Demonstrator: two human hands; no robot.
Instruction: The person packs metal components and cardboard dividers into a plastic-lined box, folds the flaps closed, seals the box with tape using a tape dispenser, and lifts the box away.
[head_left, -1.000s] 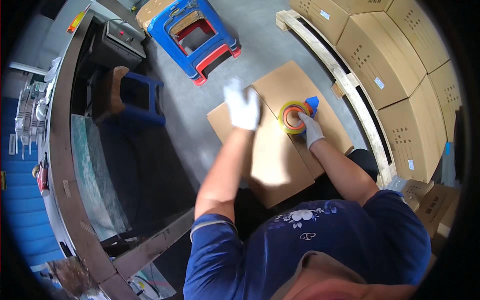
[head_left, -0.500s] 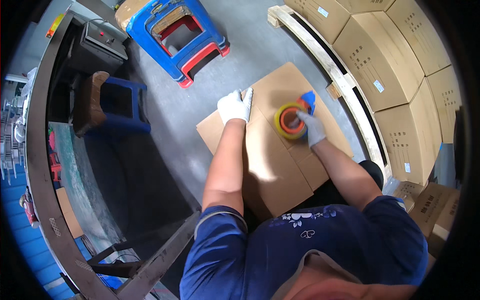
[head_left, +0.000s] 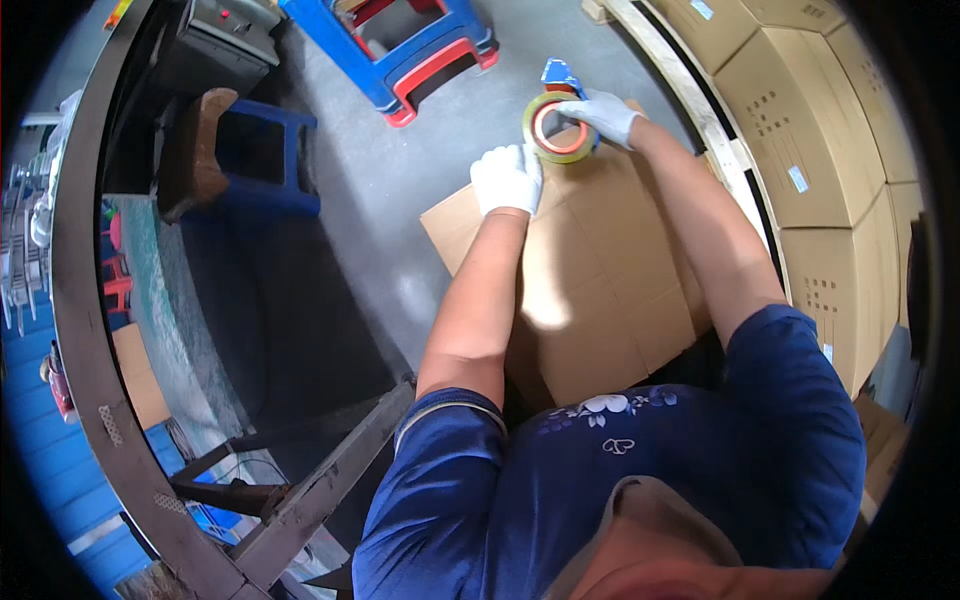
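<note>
A brown cardboard box (head_left: 610, 260) lies in front of my body, its upper face creased and partly sunlit. My left hand (head_left: 506, 180), in a white glove, grips its far left edge with fingers closed together. Over the far end of the box, my gloved right hand (head_left: 603, 115) is wrapped round a tape dispenser (head_left: 560, 76) with a blue head and a large yellowish tape roll. The roll sits right beside my left hand. Whether tape is touching the cardboard cannot be made out.
Stacked cartons (head_left: 790, 130) stand on a wooden pallet (head_left: 690, 85) at the right. Blue and red plastic stools (head_left: 420, 60) are at the far side, with another blue stool (head_left: 270, 165) at the left. A dark metal frame (head_left: 75, 300) runs along the left.
My right hand has carried the tape dispenser away from my body, from the middle of the box to its far end. My left hand stays at the box's edge; the view has shifted.
</note>
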